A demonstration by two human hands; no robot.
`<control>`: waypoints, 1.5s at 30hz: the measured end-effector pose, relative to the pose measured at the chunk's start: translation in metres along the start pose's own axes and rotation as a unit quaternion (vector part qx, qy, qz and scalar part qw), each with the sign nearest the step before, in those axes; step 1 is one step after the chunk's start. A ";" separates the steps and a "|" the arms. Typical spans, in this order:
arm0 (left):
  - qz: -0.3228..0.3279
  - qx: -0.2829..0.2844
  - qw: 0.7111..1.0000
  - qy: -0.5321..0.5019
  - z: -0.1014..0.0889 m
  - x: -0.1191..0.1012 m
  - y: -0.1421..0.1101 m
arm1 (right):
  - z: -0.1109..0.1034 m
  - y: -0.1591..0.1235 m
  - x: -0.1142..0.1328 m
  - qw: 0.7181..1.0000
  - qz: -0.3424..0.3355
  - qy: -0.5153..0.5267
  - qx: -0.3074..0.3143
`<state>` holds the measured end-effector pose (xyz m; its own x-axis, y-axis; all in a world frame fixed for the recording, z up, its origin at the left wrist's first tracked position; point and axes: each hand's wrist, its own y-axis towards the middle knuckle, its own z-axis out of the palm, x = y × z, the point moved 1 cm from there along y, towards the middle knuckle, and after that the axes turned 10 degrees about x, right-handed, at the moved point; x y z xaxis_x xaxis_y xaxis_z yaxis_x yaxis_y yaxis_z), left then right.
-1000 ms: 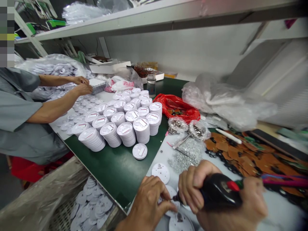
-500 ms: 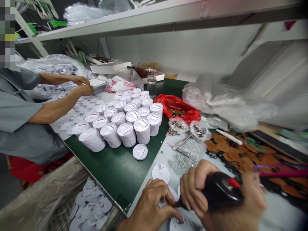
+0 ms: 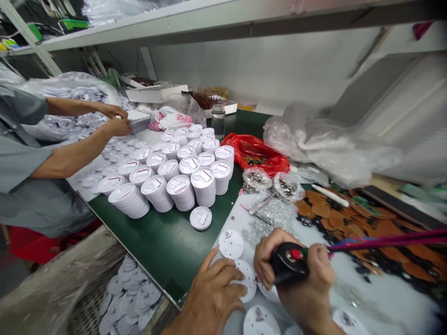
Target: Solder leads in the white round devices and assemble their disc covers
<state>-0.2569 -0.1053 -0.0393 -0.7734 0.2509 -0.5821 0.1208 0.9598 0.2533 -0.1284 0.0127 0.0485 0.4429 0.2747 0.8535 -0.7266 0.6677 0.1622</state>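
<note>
My right hand (image 3: 307, 274) grips a black handheld electric tool (image 3: 288, 263) with a red button and a pink-sheathed cable. Its tip points down and left, off any disc. My left hand (image 3: 213, 291) lies with spread fingers on a white perforated disc (image 3: 247, 280), partly covering it. More such discs lie about on the white worktop, one (image 3: 231, 244) above my hands and another (image 3: 261, 321) below them. A loose heap of silver rhinestones (image 3: 270, 218) sits just beyond my right hand. Farther left, a co-worker's two hands (image 3: 117, 124) work at a white box.
Stacks of white discs (image 3: 181, 192) stand on the green table (image 3: 164, 246), and a crate of discs (image 3: 129, 293) sits below its edge. Beyond are a red bag (image 3: 256, 156), bags of metal studs (image 3: 256, 179), brown sheet pieces (image 3: 335, 216) and a shelf (image 3: 174, 23).
My right hand has drawn the tool up and away from the disc under my left hand. My left fingers have spread flat on a disc. The view has tilted slightly.
</note>
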 end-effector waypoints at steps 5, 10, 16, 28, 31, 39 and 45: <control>0.058 -0.052 0.995 0.065 0.013 0.005 -0.004 | 0.002 0.002 -0.005 0.999 0.002 -0.014 -0.031; 0.051 -0.036 0.995 0.082 0.020 0.005 -0.008 | -0.001 0.000 -0.011 1.000 -0.004 -0.012 -0.017; 0.061 -0.046 0.994 0.080 0.023 0.009 -0.006 | -0.004 -0.001 -0.021 0.999 0.004 -0.023 0.027; 0.100 -0.090 0.987 0.093 0.021 0.007 -0.003 | -0.005 0.029 0.031 0.992 -0.087 -0.030 -0.090; 0.103 -0.082 0.987 0.096 0.015 0.007 0.000 | -0.011 0.035 0.008 0.993 -0.073 -0.037 -0.087; 0.015 -0.037 0.999 0.015 -0.023 -0.009 0.014 | -0.015 0.042 -0.008 0.993 -0.074 -0.044 -0.076; -0.109 -0.025 0.993 -0.022 -0.028 -0.011 0.042 | -0.001 0.038 0.017 0.993 -0.097 -0.022 -0.065</control>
<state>-0.2609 -0.0712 -0.0007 -0.7495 0.0442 -0.6605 -0.0789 0.9847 0.1555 -0.1476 0.0432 0.0690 0.5420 0.1041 0.8339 -0.5552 0.7893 0.2624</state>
